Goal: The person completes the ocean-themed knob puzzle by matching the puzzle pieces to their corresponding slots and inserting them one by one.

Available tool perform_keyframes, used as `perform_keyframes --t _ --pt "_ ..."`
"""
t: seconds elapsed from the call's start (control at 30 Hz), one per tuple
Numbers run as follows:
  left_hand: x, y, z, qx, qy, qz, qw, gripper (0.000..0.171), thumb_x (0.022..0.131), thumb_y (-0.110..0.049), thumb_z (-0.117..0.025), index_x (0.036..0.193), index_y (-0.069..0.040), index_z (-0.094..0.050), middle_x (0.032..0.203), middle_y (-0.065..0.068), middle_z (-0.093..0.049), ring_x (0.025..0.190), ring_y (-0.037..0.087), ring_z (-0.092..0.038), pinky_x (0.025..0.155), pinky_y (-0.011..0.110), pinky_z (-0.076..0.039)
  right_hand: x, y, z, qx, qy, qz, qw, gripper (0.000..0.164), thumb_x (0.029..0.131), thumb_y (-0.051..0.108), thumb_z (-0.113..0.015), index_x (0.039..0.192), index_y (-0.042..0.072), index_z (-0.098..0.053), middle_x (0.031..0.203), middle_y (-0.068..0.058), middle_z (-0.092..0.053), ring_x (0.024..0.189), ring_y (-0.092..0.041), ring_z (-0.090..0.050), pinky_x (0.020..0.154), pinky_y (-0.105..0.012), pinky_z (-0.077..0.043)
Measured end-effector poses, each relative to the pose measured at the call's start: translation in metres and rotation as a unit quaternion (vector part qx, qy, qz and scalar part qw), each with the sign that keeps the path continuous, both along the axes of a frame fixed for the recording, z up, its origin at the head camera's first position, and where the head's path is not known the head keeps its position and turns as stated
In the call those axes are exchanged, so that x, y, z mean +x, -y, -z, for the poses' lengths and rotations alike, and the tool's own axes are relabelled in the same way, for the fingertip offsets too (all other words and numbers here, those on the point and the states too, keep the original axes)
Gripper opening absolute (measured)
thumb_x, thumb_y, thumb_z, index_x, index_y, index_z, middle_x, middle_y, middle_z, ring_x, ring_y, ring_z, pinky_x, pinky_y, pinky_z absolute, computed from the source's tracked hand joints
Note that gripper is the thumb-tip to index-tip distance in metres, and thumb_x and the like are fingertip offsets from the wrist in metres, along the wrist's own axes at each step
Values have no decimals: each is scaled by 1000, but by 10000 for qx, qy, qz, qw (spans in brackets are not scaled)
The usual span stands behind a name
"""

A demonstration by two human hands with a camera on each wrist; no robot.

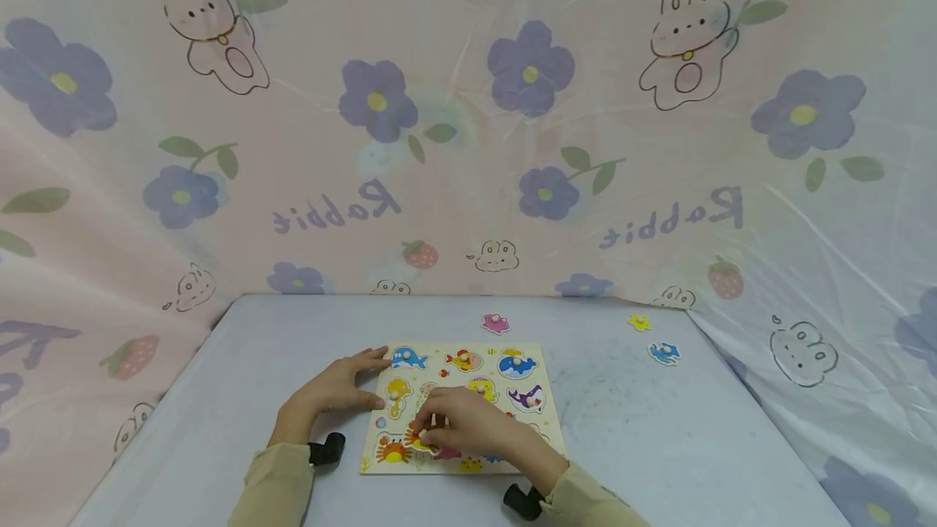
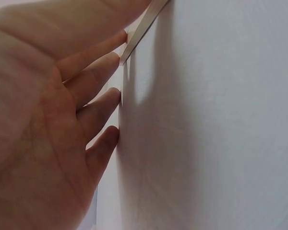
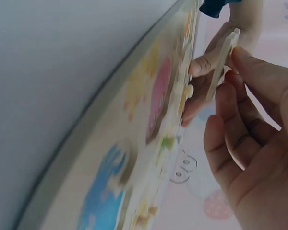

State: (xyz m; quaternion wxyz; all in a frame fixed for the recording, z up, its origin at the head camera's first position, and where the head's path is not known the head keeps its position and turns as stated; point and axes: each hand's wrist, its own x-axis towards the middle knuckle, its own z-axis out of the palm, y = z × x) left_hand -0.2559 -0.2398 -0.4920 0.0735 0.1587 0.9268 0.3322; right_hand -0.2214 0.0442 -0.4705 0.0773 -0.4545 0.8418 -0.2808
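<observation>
A wooden peg puzzle board [image 1: 373, 462] with sea-animal pictures lies on the table. Above its lower left part my right hand [image 1: 468, 421] pinches an orange crab puzzle piece [image 1: 420, 440] between thumb and fingers. In the right wrist view that piece [image 3: 221, 67] is seen edge-on, lifted off the board. Just left of it an orange crab picture [image 1: 394, 451] shows on the board. My left hand [image 1: 337, 385] touches the board's left edge, its fingers extended. In the left wrist view its fingertips [image 2: 114, 96] rest on the table by the board edge.
Beyond the board lies a pink piece [image 1: 495, 323]. A yellow star-shaped piece [image 1: 639, 322] and a blue piece [image 1: 664, 353] lie at the far right. Knobbed pieces, such as a blue whale [image 1: 517, 365], sit on the board. A patterned curtain [image 1: 454, 169] hangs behind the table.
</observation>
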Motion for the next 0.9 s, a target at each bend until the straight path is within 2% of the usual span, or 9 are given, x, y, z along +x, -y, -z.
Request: perform_keyframes --t 0.13,0.3,0.4,0.7,0.9 --pt "0 0 -1 -14 -41 56 10000 77 78 -33 -91 145 -9 -62 165 13 -40 154 47 -26 120 75 -17 0 12 2 186 -21 -66 9998 7 98 21 -75 104 23 -78 93 20 -62 83 7 -53 76 -10 -50" --pt "-1 0 -1 -67 -109 106 9999 77 79 -34 -91 146 -9 -61 164 13 -40 154 46 -27 120 74 -16 0 25 4 390 7 -132 9992 6 98 22 -76 103 23 -78 91 22 -61 80 8 -52 73 -10 -48" --pt "-1 0 0 -95 -116 79 9999 77 79 -35 -91 146 -10 -62 165 13 -40 153 46 -27 119 76 -18 0 32 5 459 -69 -208 9987 6 97 20 -76 102 22 -78 89 20 -61 76 7 -51 70 -9 -47" --pt "-1 0 1 -71 -64 2 10000 76 78 -35 -91 145 -11 -63 165 11 -41 154 45 -27 119 76 -19 0 47 8 735 -197 -247 9968 5 96 23 -77 102 22 -78 89 20 -61 76 8 -51 69 -8 -46" --pt "-1 0 1 -63 -94 33 9999 76 78 -35 -91 144 -11 -63 164 11 -41 154 44 -27 120 75 -16 0 52 8 818 4 -128 9966 5 96 21 -77 101 21 -77 87 19 -60 75 6 -50 68 -10 -45"
